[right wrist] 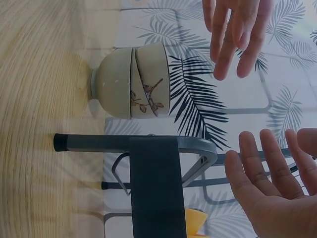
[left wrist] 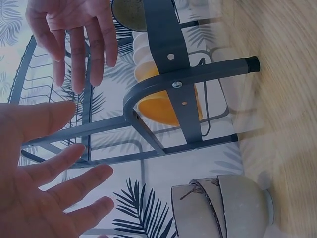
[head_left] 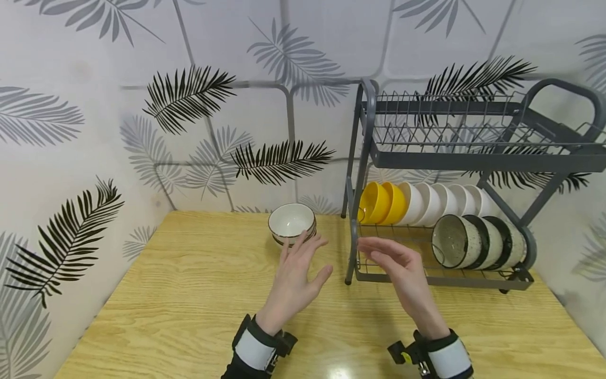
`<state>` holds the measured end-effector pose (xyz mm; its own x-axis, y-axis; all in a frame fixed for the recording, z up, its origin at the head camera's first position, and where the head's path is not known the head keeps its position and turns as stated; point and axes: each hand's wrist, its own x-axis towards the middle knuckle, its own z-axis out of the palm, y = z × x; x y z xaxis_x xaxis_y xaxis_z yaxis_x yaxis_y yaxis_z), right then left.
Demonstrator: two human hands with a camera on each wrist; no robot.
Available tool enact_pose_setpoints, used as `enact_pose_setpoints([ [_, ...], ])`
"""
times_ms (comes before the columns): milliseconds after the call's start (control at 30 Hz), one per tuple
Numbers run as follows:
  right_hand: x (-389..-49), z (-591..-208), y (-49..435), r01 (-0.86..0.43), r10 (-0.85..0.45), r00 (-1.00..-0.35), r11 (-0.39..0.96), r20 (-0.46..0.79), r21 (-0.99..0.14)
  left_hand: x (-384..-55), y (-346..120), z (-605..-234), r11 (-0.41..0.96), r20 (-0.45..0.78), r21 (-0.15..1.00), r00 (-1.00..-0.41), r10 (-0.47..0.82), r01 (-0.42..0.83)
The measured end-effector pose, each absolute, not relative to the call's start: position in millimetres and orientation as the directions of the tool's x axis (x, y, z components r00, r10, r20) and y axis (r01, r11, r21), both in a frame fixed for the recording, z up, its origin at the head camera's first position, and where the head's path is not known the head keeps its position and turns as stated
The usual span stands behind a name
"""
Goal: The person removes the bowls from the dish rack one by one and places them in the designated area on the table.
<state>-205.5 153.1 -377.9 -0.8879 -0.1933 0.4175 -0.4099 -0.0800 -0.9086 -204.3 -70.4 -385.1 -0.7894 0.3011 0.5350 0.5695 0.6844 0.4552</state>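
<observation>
A small stack of nested cream bowls [head_left: 290, 217] with dark rims stands on the wooden table, left of the dish rack. Brown sprigs decorate the stacked bowls [right wrist: 147, 82] in the right wrist view, and the upper one sits tilted in the one below. My left hand [head_left: 294, 284] hovers in front of the stack, fingers spread and nothing held; its fingertips overlap the bowls' near side in the head view. My right hand [head_left: 401, 276] is raised before the rack's left front leg, palm turned inward, fingers loosely extended and holding nothing.
A grey two-tier dish rack [head_left: 473, 160] stands at the right. On its lower tier, yellow bowls [head_left: 374, 204] and white bowls [head_left: 428, 204] line the back, with speckled dark-rimmed bowls [head_left: 456, 242] in front. Leaf-patterned wall [head_left: 265, 121] rises behind the table [head_left: 189, 295].
</observation>
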Motion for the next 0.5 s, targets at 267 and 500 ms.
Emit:
enact_pose_setpoints([
  [267,-208.0,-374.1,156.4,-0.447,-0.143,-0.886,0.01,0.442,-0.894,-205.3,-71.8,-384.9,0.644,0.55,0.486,-0.779,0.301,0.591],
  [500,-210.5,-374.9,162.9,-0.476,-0.144,-0.873,0.056,0.465,-0.877,-206.4,-73.0,-385.0,0.635,0.563,0.49,-0.773,0.293,0.598],
])
